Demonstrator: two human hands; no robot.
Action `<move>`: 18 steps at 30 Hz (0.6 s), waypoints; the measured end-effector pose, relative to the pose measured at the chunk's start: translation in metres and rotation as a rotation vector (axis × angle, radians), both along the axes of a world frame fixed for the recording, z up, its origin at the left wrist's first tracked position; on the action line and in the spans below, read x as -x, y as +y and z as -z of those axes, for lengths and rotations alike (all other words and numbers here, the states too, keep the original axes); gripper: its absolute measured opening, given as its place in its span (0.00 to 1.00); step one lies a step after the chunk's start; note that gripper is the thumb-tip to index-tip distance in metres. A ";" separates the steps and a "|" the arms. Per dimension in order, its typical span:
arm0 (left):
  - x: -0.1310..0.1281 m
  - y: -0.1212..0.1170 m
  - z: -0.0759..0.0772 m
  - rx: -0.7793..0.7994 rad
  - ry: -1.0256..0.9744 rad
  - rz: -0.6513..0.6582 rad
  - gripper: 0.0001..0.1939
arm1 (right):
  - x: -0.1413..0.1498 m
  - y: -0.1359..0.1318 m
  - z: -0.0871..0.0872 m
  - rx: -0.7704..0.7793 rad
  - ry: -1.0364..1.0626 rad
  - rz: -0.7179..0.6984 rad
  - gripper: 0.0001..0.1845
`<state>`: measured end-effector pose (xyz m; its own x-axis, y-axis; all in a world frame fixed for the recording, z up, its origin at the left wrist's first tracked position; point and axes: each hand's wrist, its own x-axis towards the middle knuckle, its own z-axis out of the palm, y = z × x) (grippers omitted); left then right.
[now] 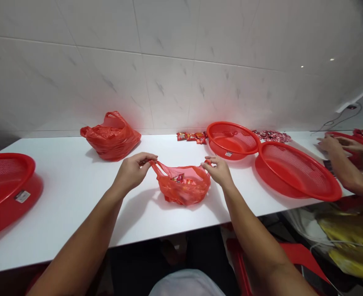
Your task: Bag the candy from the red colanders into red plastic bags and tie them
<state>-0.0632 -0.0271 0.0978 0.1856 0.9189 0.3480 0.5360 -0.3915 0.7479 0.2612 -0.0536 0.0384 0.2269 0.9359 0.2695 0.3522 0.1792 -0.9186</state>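
A red plastic bag (184, 191) stands on the white table in front of me, its mouth spread between my hands. Inside it lie some small wrapped packets (181, 179), partly hidden by the bag's sides. My left hand (136, 168) pinches the left handle of the bag between thumb and fingers. The right handle is gripped by my right hand (220, 169) in the same way. Behind and to the left sits another red plastic bag (115, 139), bulging, with its handle loop standing up.
Red plastic baskets stand at the left (24, 181), back right (233, 150) and right (292, 185). Small packets (193, 137) lie by the wall, with a pile of pink-and-white packets (273, 136) farther right. Another person's hands (338, 146) work at the far right.
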 end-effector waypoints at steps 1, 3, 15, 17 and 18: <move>-0.001 0.006 -0.011 -0.042 -0.033 -0.003 0.12 | 0.002 0.010 -0.016 -0.055 0.064 -0.053 0.18; -0.003 0.016 -0.035 -0.106 -0.136 -0.008 0.12 | 0.006 0.026 -0.049 -0.175 0.237 -0.192 0.19; -0.054 0.027 -0.079 -0.220 -0.151 0.116 0.05 | 0.071 0.051 -0.111 0.027 0.060 -0.665 0.34; -0.058 0.034 -0.073 -0.195 -0.085 0.090 0.07 | 0.081 0.062 -0.103 0.068 -0.058 -0.685 0.19; -0.060 0.039 -0.069 -0.163 -0.063 0.088 0.08 | 0.084 0.068 -0.099 0.078 -0.096 -0.700 0.08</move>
<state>-0.0036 0.0119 0.1668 0.2359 0.8306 0.5045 0.4481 -0.5536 0.7019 0.1770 0.0147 0.1370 -0.4567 0.8703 0.1843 0.2586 0.3281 -0.9086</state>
